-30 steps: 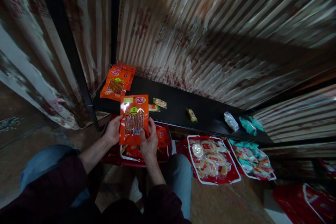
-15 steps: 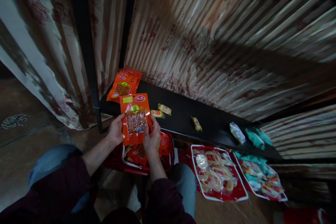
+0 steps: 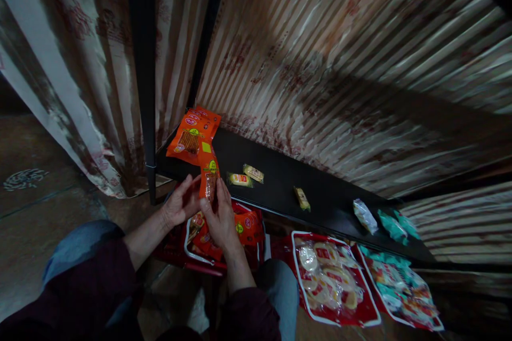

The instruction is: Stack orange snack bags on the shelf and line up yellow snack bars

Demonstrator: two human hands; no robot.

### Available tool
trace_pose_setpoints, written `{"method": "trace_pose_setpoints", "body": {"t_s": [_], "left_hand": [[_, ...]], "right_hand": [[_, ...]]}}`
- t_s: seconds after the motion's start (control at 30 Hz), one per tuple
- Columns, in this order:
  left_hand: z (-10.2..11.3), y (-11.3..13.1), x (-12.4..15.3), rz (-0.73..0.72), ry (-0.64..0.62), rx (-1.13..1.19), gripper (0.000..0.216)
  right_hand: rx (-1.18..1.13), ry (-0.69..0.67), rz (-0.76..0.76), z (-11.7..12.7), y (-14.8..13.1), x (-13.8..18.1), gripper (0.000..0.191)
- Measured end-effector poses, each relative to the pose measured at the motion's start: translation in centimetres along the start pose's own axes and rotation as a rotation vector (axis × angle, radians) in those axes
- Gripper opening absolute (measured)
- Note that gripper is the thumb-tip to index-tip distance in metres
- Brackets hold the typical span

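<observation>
An orange snack packet [image 3: 209, 166] with a clear window showing brown strips is turned nearly edge-on above the front edge of the black shelf. My right hand [image 3: 221, 219] grips its lower part between thumb and fingers. My left hand [image 3: 181, 205] is beside the packet's left side, open, fingers apart; whether a fingertip touches it I cannot tell. Just behind, similar orange packets [image 3: 188, 141] lie overlapping at the shelf's left end. Below my hands is a red basket [image 3: 200, 262] with a white rim, holding more orange packets [image 3: 247, 225].
Small yellow wrapped snacks [image 3: 253, 173] lie along the black shelf [image 3: 276, 192], with a silvery packet [image 3: 365, 216] and teal packets [image 3: 392, 225] farther right. Two more red baskets hold round wrapped snacks [image 3: 328, 272] and teal-white packets [image 3: 404, 287]. A black post [image 3: 143, 64] stands left, before a patterned curtain [image 3: 260, 64].
The orange packet has turned from facing me to nearly edge-on. My left hand has come off its left edge, and its fingers have spread. My right hand still holds it.
</observation>
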State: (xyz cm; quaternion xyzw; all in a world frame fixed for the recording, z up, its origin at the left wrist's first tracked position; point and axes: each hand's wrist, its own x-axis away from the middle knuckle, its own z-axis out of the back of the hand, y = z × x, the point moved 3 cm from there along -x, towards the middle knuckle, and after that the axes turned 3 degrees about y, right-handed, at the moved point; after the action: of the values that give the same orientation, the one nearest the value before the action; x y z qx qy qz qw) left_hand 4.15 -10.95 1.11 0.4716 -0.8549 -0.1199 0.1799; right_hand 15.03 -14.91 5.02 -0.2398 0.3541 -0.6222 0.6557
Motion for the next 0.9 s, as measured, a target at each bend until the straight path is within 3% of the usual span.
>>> {"method": "trace_pose_setpoints", "body": {"t_s": [0.17, 0.3, 0.5, 0.73, 0.9], "left_hand": [[-0.1, -0.5, -0.1, -0.054, -0.004, -0.286, 0.051], [-0.3, -0.7, -0.3, -0.156, 0.035, -0.497, 0.046], [-0.3, -0.2, -0.7, -0.315, 0.096, -0.658, 0.046], [-0.2, 0.2, -1.1, -0.361, 0.134, -0.693, 0.048], [-0.3, 0.8, -1.7, -0.348, 0.262, -0.744, 0.062]], "right_hand": [[-0.038, -0.135, -0.04, 1.2, -0.7, 0.1, 0.087], [-0.095, -0.129, 0.033, 1.7, -1.4, 0.3, 0.065], [-0.166, -0.069, 0.014, 1.4, -0.3, 0.3, 0.038], [-0.299, 0.035, -0.067, 1.3, 0.8, 0.0, 0.035], [-0.45, 0.192, -0.118, 1.7, 1.7, -0.7, 0.041]]}}
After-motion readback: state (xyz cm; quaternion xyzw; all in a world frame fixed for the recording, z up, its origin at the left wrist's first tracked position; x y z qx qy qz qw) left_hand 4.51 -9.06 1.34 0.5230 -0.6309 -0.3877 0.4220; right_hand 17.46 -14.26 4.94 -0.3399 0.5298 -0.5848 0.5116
